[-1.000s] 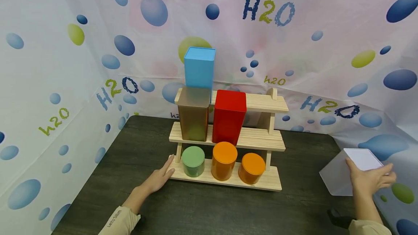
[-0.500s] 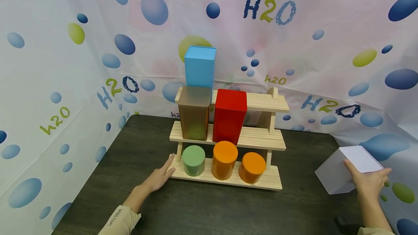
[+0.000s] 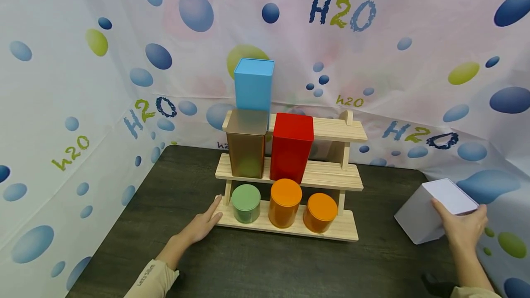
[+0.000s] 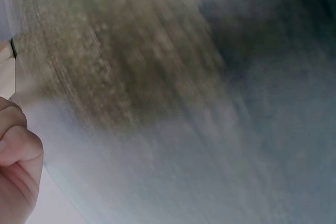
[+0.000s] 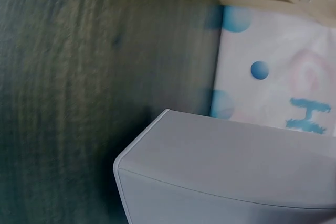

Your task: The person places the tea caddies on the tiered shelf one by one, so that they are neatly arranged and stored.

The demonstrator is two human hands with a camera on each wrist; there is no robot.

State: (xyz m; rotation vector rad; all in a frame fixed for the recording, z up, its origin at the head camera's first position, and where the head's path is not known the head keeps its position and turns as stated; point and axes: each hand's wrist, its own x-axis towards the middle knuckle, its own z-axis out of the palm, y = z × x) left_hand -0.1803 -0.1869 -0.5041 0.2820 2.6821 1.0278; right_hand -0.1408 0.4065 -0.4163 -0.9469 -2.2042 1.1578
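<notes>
My right hand (image 3: 464, 228) grips a white square canister (image 3: 419, 215) near its lid, thumb on the left side. The canister leans, and whether its base touches the table I cannot tell. In the right wrist view the canister (image 5: 226, 166) fills the lower right. My left hand (image 3: 199, 227) touches the left end of the lowest tier of a wooden shelf (image 3: 331, 174), index finger and thumb extended. In the left wrist view only part of the left hand (image 4: 20, 156) shows, at the left edge.
The shelf bears a blue canister (image 3: 253, 85) on top, brown (image 3: 246, 151) and red (image 3: 291, 148) ones mid-tier, then a green jar (image 3: 246, 203) and two orange jars (image 3: 285, 203) below. Printed cloth (image 3: 414, 59) walls the dark table (image 3: 265, 266).
My right hand has moved the white canister left and slightly up, turning it a little. The left hand stays at the shelf's end.
</notes>
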